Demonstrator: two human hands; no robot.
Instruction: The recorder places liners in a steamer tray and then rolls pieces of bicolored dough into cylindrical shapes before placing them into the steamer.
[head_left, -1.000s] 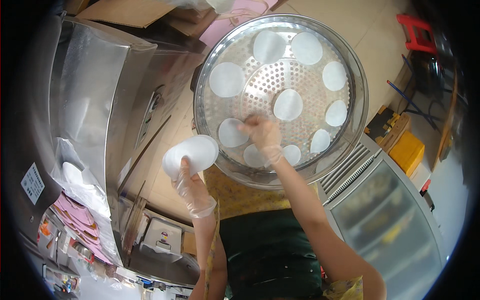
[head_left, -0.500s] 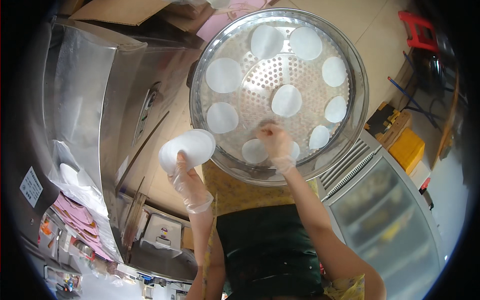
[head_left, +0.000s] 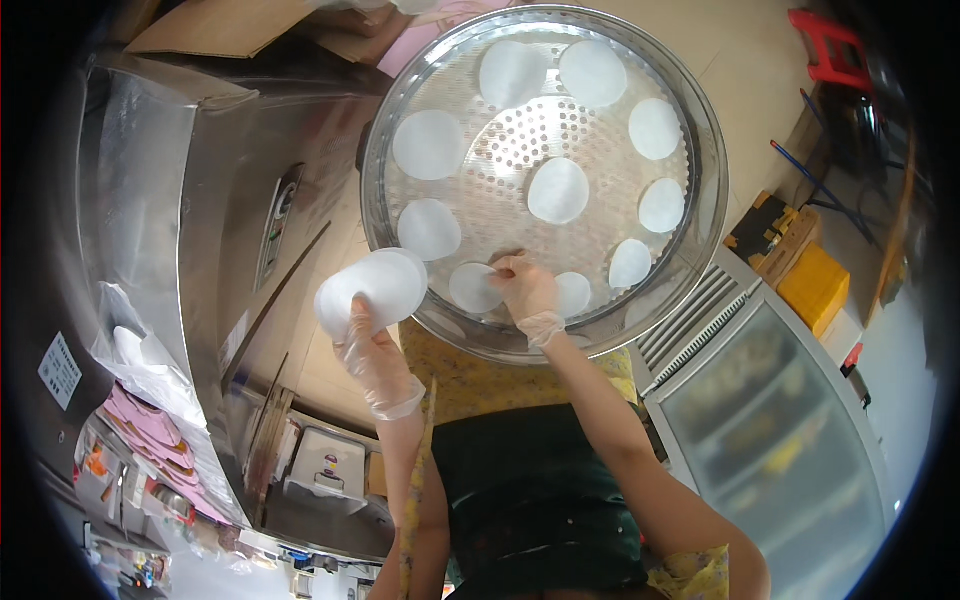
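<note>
My left hand (head_left: 372,345), in a clear plastic glove, grips a fanned stack of thin white round paper sheets (head_left: 375,285), its thumb on top. This stack is just outside the left rim of a big round metal steamer tray (head_left: 545,235) with a perforated bottom. My right hand (head_left: 525,292), gloved too, is over the near part of the tray. Its fingers are pinched together at the edge of one white round sheet (head_left: 472,289). Several other such sheets lie spaced around the tray, with one round sheet (head_left: 558,191) near the middle.
A stainless steel cabinet (head_left: 140,160) stands to the left, with an open cardboard box (head_left: 215,25) behind. A glass-topped grey appliance (head_left: 760,400) is at the near right. Farther right are a yellow box (head_left: 813,290) and a red stool (head_left: 828,48).
The round sheet by my right fingers has slid left within the tray, and my right hand has moved left too. The whole view has shifted slightly. My left hand still holds the stack.
</note>
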